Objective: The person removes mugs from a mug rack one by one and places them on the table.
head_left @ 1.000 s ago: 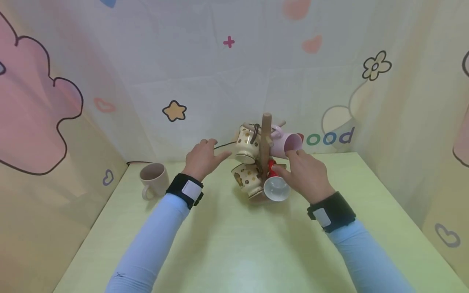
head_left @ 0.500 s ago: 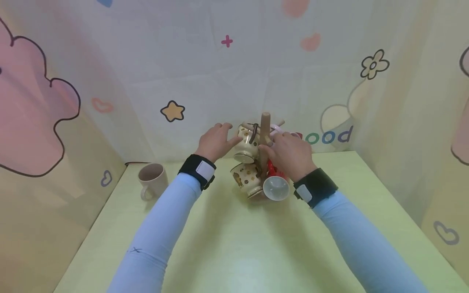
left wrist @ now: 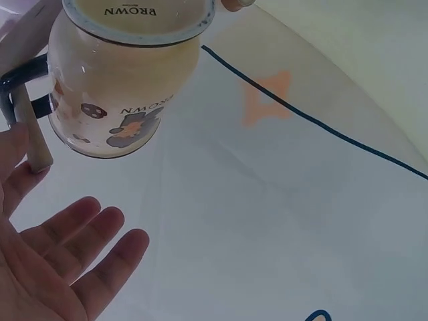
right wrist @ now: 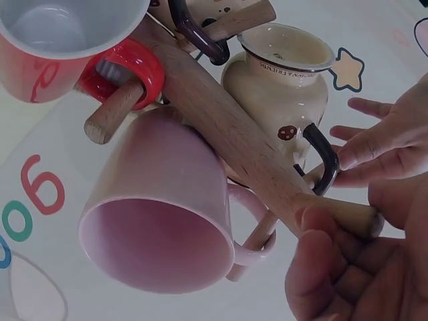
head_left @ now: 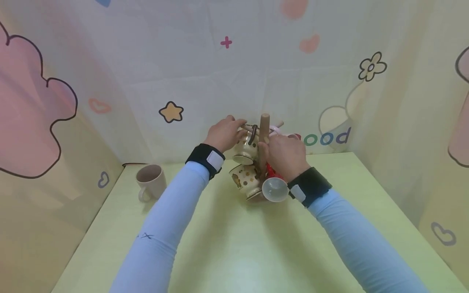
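Wooden mug tree (head_left: pixel 265 122) near ctr of head view, L hand (head_left: pixel 224 134) pinching its L peg (left wrist: pixel 40 150), R hand (head_left: pixel 287 156) gripping front peg (right wrist: pixel 348 215), fingers (right wrist: pixel 313 234) curled, pink mug (right wrist: pixel 157 207) hung ctr-left of R-wrist view, beige mug (head_left: pixel 152 183) upright on table (head_left: pixel 234 244), frame L

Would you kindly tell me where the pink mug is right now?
The pink mug is low and left of centre in the right wrist view, hanging by its handle from a peg of the wooden stand, near the red mug.
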The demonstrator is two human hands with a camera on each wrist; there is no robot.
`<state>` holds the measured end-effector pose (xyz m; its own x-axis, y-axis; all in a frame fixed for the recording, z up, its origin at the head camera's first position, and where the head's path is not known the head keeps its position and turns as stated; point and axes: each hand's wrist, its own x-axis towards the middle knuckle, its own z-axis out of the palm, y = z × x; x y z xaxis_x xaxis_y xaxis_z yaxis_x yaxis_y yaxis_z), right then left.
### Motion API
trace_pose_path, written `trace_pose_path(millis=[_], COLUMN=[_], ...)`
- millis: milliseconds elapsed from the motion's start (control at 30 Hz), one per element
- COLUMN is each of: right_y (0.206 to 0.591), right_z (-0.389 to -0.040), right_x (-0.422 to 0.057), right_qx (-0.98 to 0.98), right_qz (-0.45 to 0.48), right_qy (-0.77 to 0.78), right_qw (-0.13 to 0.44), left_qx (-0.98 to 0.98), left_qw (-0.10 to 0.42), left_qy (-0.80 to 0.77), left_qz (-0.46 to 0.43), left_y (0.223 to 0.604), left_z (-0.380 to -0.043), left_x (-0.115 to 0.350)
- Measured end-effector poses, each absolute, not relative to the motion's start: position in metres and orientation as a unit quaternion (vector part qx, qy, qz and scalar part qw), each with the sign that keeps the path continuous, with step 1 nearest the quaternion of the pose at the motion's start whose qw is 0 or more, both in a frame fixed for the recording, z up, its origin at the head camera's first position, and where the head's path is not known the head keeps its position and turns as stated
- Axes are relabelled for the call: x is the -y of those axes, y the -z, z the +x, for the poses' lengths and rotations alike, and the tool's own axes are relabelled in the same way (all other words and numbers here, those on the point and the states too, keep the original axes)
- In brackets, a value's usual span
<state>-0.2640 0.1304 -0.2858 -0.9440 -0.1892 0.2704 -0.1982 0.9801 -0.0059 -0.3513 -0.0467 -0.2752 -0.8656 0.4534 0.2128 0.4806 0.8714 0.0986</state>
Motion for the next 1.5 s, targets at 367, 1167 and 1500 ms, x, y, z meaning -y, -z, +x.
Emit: trace_pose_path(millis=[367,1167,1500], right_y=[0.2898,0.2899,0.2902], right_z=[-0.2632,-0.2641,-0.2639], right_x=[-0.1268,-0.1256,-0.1256], right_qx=[0.977,0.982,0.98], right_qz=[0.13,0.11,0.121], right_qy=[0.085,0.035,0.064], right_qw=[0.144,0.151,0.141], left_qx=[0.955,0.946,0.947], left_qw=[0.147,0.183,0.179], left_qy=[0.063,0.077,0.073], left_qz=[-0.25,-0.258,-0.256], left_y=[0.2767,0.2793,0.28], left_z=[-0.3505,-0.3489,-0.3493], left_x=[0.0415,0.0394,0.0391])
